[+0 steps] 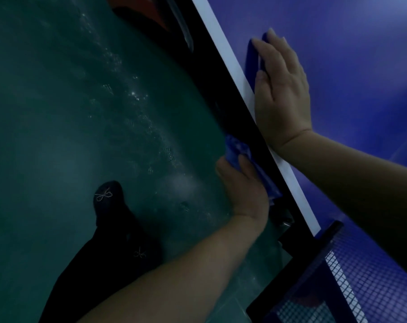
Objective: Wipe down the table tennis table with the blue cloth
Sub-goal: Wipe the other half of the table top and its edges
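Table edge [256, 127]: blue cloth [238, 148] under left fingers [244, 166].

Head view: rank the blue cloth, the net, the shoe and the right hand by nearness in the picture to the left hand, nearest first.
1. blue cloth: gripped by the left hand against the table's black side edge.
2. right hand: flat on the tabletop, above the left hand in the picture.
3. net and shoe: net lower right, shoe on the floor at left; too close to call.

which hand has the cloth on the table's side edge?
The left hand: it presses the blue cloth against the black side edge. The right hand lies flat on top.
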`<state>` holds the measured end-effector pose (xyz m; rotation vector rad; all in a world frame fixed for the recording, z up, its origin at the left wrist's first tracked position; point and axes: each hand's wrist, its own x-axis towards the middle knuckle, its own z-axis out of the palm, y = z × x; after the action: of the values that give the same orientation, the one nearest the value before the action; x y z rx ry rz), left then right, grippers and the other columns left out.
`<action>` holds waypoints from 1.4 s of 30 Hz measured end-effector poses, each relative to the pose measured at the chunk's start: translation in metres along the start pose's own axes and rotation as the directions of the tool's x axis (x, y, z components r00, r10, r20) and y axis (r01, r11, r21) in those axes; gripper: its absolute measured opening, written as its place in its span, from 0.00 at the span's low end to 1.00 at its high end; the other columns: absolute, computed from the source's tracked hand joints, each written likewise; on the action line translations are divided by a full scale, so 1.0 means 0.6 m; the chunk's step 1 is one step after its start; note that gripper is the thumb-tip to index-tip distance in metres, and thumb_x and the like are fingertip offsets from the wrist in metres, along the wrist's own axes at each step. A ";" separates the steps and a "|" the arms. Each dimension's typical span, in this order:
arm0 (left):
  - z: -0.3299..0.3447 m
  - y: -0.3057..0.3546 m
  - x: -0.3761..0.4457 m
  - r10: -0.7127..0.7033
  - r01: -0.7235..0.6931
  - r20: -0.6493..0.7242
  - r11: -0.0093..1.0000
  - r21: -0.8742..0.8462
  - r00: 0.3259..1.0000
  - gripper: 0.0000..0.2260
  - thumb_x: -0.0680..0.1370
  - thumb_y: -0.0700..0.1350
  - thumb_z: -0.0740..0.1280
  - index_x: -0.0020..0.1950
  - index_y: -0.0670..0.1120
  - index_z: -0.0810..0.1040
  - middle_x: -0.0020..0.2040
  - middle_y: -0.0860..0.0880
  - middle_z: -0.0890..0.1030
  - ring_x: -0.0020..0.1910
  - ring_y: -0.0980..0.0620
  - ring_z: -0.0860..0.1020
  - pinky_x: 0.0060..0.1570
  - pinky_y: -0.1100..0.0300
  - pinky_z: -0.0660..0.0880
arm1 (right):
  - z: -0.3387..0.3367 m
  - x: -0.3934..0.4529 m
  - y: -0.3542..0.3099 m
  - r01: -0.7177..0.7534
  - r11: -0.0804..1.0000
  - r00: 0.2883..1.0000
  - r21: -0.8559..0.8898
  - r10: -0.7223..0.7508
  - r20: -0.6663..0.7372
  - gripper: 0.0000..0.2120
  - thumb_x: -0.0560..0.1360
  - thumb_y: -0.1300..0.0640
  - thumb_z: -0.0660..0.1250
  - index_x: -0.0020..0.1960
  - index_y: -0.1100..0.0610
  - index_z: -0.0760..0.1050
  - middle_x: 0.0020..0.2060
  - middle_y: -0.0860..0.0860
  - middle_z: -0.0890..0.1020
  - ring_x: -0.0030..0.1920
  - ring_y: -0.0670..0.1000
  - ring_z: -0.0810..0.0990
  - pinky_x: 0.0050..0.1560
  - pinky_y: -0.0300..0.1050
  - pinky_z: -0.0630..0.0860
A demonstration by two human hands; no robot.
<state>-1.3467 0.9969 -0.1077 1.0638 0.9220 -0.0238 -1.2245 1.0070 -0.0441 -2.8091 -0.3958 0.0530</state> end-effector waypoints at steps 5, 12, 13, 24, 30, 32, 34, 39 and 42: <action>0.002 0.077 0.098 0.290 -0.285 -0.192 0.957 0.055 0.937 0.09 0.81 0.39 0.61 0.57 0.34 0.69 0.55 0.35 0.71 0.52 0.45 0.72 0.57 0.55 0.69 | 0.000 0.003 0.000 0.002 1.000 1.000 -0.017 -0.002 -0.013 0.22 0.81 0.57 0.51 0.75 0.51 0.63 0.76 0.49 0.61 0.76 0.50 0.55 0.75 0.52 0.54; 0.004 0.056 0.080 0.165 -0.168 -0.178 0.986 -0.002 0.970 0.08 0.81 0.37 0.61 0.57 0.33 0.69 0.55 0.36 0.72 0.54 0.41 0.73 0.57 0.51 0.70 | 0.001 0.004 0.000 -0.003 1.000 1.000 -0.009 0.003 -0.027 0.22 0.81 0.57 0.51 0.74 0.52 0.63 0.75 0.50 0.61 0.76 0.51 0.56 0.75 0.51 0.54; -0.002 0.050 0.056 0.205 -0.204 -0.120 0.979 0.022 0.971 0.08 0.81 0.37 0.61 0.57 0.33 0.69 0.54 0.36 0.71 0.53 0.42 0.73 0.56 0.51 0.70 | 0.001 0.005 0.000 -0.004 1.000 1.000 -0.007 0.003 -0.028 0.22 0.81 0.57 0.51 0.74 0.52 0.63 0.75 0.50 0.61 0.76 0.51 0.56 0.75 0.52 0.54; -0.012 0.150 0.167 0.215 -0.227 -0.208 0.973 -0.033 0.954 0.10 0.82 0.39 0.61 0.60 0.34 0.69 0.58 0.37 0.71 0.50 0.47 0.73 0.54 0.61 0.70 | 0.002 0.008 0.000 -0.001 1.000 1.000 -0.011 0.001 -0.024 0.23 0.80 0.58 0.52 0.74 0.51 0.64 0.75 0.49 0.62 0.76 0.51 0.57 0.75 0.50 0.54; -0.018 0.185 0.153 0.380 -0.375 -0.138 0.925 0.060 0.915 0.06 0.81 0.42 0.62 0.54 0.40 0.69 0.54 0.41 0.72 0.50 0.43 0.75 0.55 0.48 0.73 | 0.002 0.009 0.005 -0.004 1.000 1.000 -0.012 0.004 -0.024 0.23 0.80 0.57 0.51 0.74 0.51 0.64 0.75 0.49 0.62 0.76 0.51 0.56 0.75 0.51 0.54; -0.022 0.232 0.216 0.319 -0.321 -0.211 0.947 0.029 0.924 0.05 0.82 0.43 0.62 0.52 0.41 0.68 0.54 0.42 0.73 0.48 0.46 0.76 0.54 0.49 0.74 | 0.002 0.009 0.006 -0.002 1.000 1.000 -0.002 0.002 -0.031 0.22 0.80 0.58 0.52 0.74 0.51 0.64 0.75 0.50 0.62 0.76 0.51 0.57 0.75 0.52 0.54; -0.023 0.248 0.249 0.246 -0.254 -0.243 0.967 -0.003 0.938 0.08 0.82 0.43 0.60 0.56 0.38 0.70 0.56 0.39 0.73 0.49 0.46 0.76 0.55 0.52 0.73 | 0.002 0.007 0.006 -0.001 1.000 1.000 0.000 0.001 -0.031 0.22 0.80 0.59 0.52 0.74 0.52 0.64 0.75 0.50 0.62 0.76 0.51 0.57 0.75 0.52 0.54; -0.029 0.186 0.172 0.137 -0.132 -0.061 0.987 0.088 0.989 0.07 0.83 0.42 0.58 0.58 0.39 0.67 0.60 0.39 0.71 0.51 0.49 0.73 0.51 0.63 0.67 | 0.001 0.006 0.001 -0.016 1.000 1.000 -0.016 0.015 -0.019 0.23 0.80 0.60 0.53 0.74 0.52 0.64 0.75 0.49 0.62 0.76 0.50 0.56 0.75 0.53 0.54; -0.042 0.218 0.193 0.264 -0.260 -0.023 0.959 0.115 0.964 0.05 0.83 0.43 0.59 0.53 0.42 0.66 0.57 0.38 0.72 0.49 0.48 0.73 0.53 0.58 0.71 | 0.000 0.004 0.000 -0.025 0.999 1.000 -0.022 0.025 -0.019 0.23 0.79 0.60 0.53 0.74 0.52 0.64 0.75 0.49 0.62 0.76 0.50 0.56 0.75 0.54 0.55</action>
<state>-1.2324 1.1303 -0.0916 1.2875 0.8144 0.1681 -1.2220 1.0078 -0.0438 -2.8349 -0.3588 0.0275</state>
